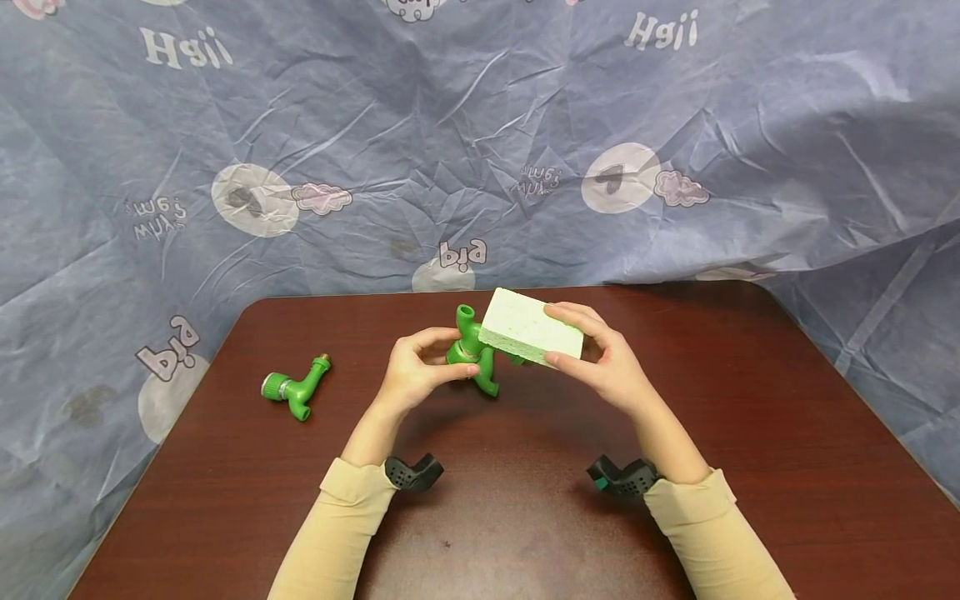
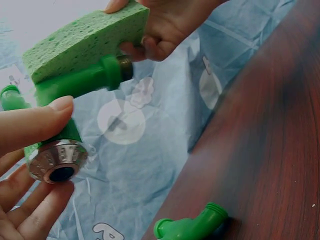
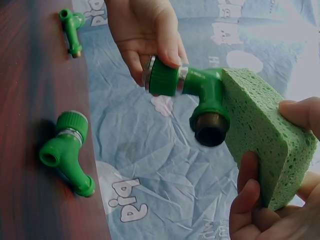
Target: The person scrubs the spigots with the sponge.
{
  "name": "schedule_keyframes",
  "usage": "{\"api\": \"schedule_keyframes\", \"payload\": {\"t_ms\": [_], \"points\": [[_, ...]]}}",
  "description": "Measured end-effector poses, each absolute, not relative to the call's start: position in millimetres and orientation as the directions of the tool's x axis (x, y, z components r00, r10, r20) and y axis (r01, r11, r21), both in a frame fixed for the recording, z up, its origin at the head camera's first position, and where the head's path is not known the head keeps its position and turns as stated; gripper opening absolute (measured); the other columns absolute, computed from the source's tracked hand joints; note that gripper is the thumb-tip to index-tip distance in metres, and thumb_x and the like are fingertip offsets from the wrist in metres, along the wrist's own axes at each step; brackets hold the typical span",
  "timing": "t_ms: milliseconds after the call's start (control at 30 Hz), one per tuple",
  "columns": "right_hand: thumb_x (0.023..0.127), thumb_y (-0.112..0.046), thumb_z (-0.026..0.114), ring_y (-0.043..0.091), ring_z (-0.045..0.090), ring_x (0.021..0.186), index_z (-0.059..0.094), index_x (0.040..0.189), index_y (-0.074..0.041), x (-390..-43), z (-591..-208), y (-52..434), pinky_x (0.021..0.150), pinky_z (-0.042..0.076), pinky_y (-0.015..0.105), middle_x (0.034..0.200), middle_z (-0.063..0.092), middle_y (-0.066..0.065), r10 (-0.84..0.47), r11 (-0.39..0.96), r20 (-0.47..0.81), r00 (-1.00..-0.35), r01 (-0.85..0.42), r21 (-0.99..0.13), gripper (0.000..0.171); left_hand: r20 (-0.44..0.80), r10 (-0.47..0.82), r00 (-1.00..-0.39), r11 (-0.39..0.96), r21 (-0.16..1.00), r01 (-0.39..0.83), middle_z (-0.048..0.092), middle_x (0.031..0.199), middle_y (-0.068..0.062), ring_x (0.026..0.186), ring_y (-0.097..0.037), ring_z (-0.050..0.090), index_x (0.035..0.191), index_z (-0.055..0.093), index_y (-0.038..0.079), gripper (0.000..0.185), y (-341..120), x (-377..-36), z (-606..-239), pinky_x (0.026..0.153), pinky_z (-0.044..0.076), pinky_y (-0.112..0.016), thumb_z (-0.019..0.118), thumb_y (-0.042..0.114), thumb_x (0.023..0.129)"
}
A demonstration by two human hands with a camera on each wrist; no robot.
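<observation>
Right now, these lines cover what is on and above the bench.
Left hand: the left hand has its grip closed on a green plastic tap, thumb and fingers round the collar end with the metal ring, held up above the middle of the bench.
Right hand: the right hand has its grip closed on a green sponge, thumb on one long edge and fingers on the other.
Sponge and tap: the sponge's face touches the tap's body by the spout, as the right wrist view shows.
Second tap: another green tap lies on the bench, well to the left of the hands.
Third tap: a third green tap lies on the bench under the hands.
Backdrop: a crumpled blue printed cloth hangs behind the bench.
</observation>
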State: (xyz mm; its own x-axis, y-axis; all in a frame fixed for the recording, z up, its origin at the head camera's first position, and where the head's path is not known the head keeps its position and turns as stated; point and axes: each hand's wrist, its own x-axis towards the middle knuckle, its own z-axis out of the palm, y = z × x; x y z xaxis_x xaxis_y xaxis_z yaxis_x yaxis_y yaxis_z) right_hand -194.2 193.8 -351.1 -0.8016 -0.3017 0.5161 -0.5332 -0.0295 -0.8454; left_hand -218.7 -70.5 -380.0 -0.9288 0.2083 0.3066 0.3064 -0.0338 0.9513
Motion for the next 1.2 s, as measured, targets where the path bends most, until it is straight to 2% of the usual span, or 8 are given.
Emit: {"api": "schedule_keyframes", "payload": {"t_ms": [267, 467, 700, 900, 1200], "points": [[0.076, 0.018, 0.065, 0.018, 0.053, 0.099, 0.052, 0.126, 0.009, -197, -347, 209, 0.072, 0.052, 0.021, 0.129, 0.045, 0.014, -0.227, 0.034, 0.487, -0.843, -0.507, -0.861, 0.053, 0.358, 0.071, -0.931, -0.03, 0.934, 0.356, 0.069, 0.092, -0.016, 0.07, -0.014, 0.068, 0.103, 0.067, -0.005, 0.044, -76, -223, -378, 0.067, 0.056, -0.028, 0.082, -0.006, 0.062], [0.077, 0.016, 0.066, 0.019, 0.052, 0.102, 0.052, 0.127, 0.009, -195, -349, 196, 0.072, 0.052, 0.02, 0.131, 0.044, 0.014, -0.166, 0.006, 0.506, -0.846, -0.514, -0.857, 0.052, 0.352, 0.086, -0.932, -0.032, 0.936, 0.351, 0.068, 0.092, -0.018, 0.07, -0.015, 0.068, 0.103, 0.066, -0.006, 0.044, -73, -222, -381, 0.066, 0.056, -0.028, 0.082, -0.007, 0.062], [0.077, 0.017, 0.065, 0.021, 0.053, 0.102, 0.049, 0.129, 0.009, -192, -355, 182, 0.074, 0.051, 0.022, 0.133, 0.04, 0.015, -0.227, -0.049, 0.542, -0.809, -0.546, -0.836, 0.055, 0.364, 0.128, -0.922, -0.028, 0.931, 0.364, 0.069, 0.093, -0.015, 0.075, -0.014, 0.067, 0.104, 0.066, -0.006, 0.044, -67, -221, -383, 0.069, 0.056, -0.028, 0.083, -0.005, 0.063], [0.074, 0.021, 0.064, 0.022, 0.052, 0.103, 0.05, 0.127, 0.01, -194, -352, 193, 0.074, 0.05, 0.021, 0.131, 0.041, 0.02, -0.272, -0.053, 0.578, -0.77, -0.588, -0.807, 0.055, 0.336, 0.073, -0.939, -0.088, 0.94, 0.33, 0.069, 0.091, -0.009, 0.07, -0.013, 0.067, 0.108, 0.065, -0.007, 0.043, -74, -222, -379, 0.064, 0.054, -0.024, 0.079, -0.007, 0.068], [0.075, 0.017, 0.065, 0.02, 0.052, 0.103, 0.053, 0.126, 0.008, -196, -349, 202, 0.07, 0.051, 0.019, 0.13, 0.044, 0.014, -0.167, 0.023, 0.554, -0.816, -0.565, -0.825, 0.053, 0.287, 0.01, -0.958, -0.08, 0.955, 0.285, 0.069, 0.092, -0.008, 0.077, -0.013, 0.064, 0.108, 0.066, -0.004, 0.041, -82, -224, -374, 0.067, 0.053, -0.025, 0.079, -0.003, 0.069]]}}
